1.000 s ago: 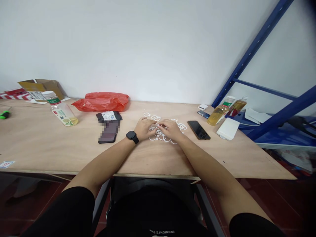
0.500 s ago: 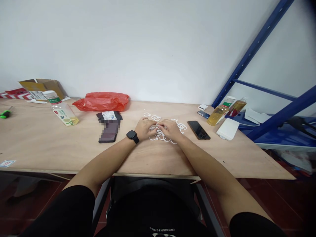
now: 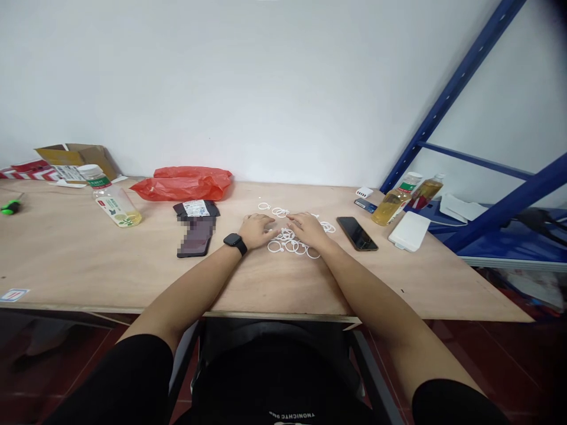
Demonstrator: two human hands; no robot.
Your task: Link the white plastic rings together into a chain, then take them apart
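Several small white plastic rings (image 3: 287, 243) lie scattered on a plywood table (image 3: 133, 265). My left hand (image 3: 257, 229), with a black smartwatch (image 3: 235, 242) on its wrist, rests over the left side of the pile with fingers curled. On the right side of the pile sits my right hand (image 3: 308, 229), fingers bent onto the rings. The fingertips of both hands nearly meet above the rings. What the fingers pinch is too small to see.
A dark phone (image 3: 357, 233) lies right of the rings, another dark phone (image 3: 195, 239) and a black packet (image 3: 195, 208) to the left. Behind stand a red bag (image 3: 183, 183), tea bottles (image 3: 113, 203) (image 3: 394, 200), a white power bank (image 3: 410, 231), a cardboard box (image 3: 73, 156) and a blue rack (image 3: 487, 195).
Both hands have shifted slightly apart and lowered onto the pile; the left hand's fingers now lie flatter than before. Nothing else has moved.
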